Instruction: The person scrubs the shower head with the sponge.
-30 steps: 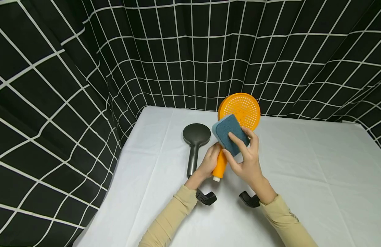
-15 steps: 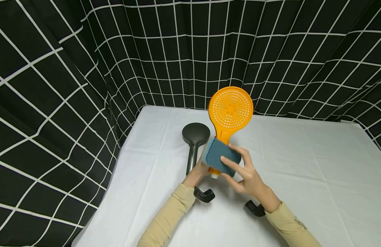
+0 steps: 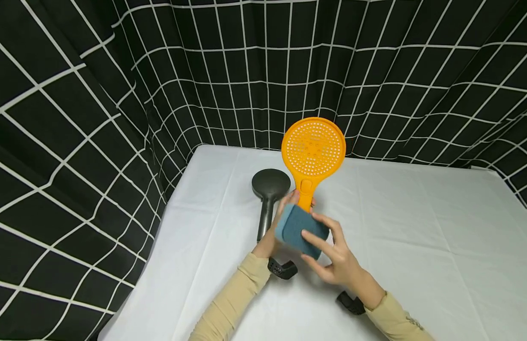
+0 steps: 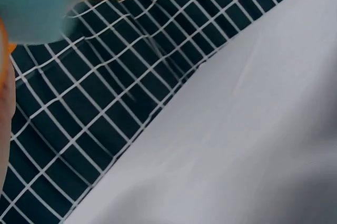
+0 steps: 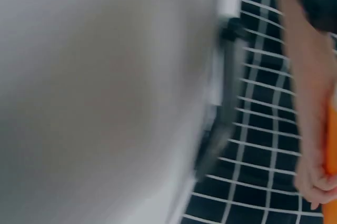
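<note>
My left hand (image 3: 276, 219) grips an orange shower head (image 3: 313, 147) by its handle. Its round, perforated face is tilted up toward the head camera. A blue sponge (image 3: 295, 225) is pinched by the fingertips of my right hand (image 3: 339, 258). The sponge lies over the lower handle and hides it, along with part of my left hand. At the left edge of the left wrist view, the sponge (image 4: 37, 5) appears blurred beside a sliver of orange. In the right wrist view, left-hand fingers (image 5: 318, 182) wrap the orange handle (image 5: 330, 155).
A dark grey shower head (image 3: 270, 184) lies on the white-covered table (image 3: 417, 237), just left of my left hand. Black wrist mounts (image 3: 282, 269) hang below both wrists. A black curtain with a white grid (image 3: 263, 71) stands behind the table and along its left.
The sponge in my right hand has slid down from the neck of the orange shower head to its lower handle. The orange head has swung left and turned to face the head camera.
</note>
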A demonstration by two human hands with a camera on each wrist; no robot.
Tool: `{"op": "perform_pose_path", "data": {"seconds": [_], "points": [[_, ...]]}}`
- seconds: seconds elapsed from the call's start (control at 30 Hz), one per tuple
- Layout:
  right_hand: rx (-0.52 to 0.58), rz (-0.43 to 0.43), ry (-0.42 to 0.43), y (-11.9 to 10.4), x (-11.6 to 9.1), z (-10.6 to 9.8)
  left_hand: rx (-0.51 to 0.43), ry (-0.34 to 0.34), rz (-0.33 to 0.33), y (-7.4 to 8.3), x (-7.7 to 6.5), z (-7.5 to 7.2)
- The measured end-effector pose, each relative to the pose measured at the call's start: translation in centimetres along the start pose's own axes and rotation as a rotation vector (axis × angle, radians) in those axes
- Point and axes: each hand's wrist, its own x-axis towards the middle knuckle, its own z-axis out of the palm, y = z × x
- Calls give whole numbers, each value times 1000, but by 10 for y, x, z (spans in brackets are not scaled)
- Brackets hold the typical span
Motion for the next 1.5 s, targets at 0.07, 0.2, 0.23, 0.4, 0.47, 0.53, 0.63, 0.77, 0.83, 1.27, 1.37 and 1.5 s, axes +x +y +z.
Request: {"op": "perform_pose_path", "data": {"seconds": [0.07, 0.2, 0.23, 0.4, 0.47, 0.53, 0.63, 0.77, 0.83, 1.27, 1.37, 1.5], "points": [[23, -72, -80, -2, -8, -1, 70, 10, 10, 20, -1, 10], [15, -110, -124, 8, -12, -4, 149, 0, 96, 33, 1, 15], [11, -97, -104, 12, -11, -5, 169, -16, 108, 35, 0, 17], [-74, 31, 96, 32, 7, -8, 297, -46, 187, 22, 3, 11], [-122, 88, 175, 37, 13, -10, 358, -48, 203, 17, 5, 9], [-150, 126, 228, 40, 17, -11, 394, -55, 196, 12, 7, 6], [-143, 175, 232, 37, 15, -9, 401, -49, 165, 12, 7, 4], [-38, 169, 94, 22, 6, -5, 360, -1, 103, 24, 4, 8], [22, 112, -14, 13, -2, -4, 338, 26, 68, 32, 2, 12], [-174, 140, 228, 39, 14, -17, 376, -32, 83, 32, 1, 21], [-237, 224, 290, 40, 28, -21, 401, -45, 81, 32, 1, 22], [-154, 243, 213, 23, 35, -18, 394, -24, 77, 34, 2, 21]]}}
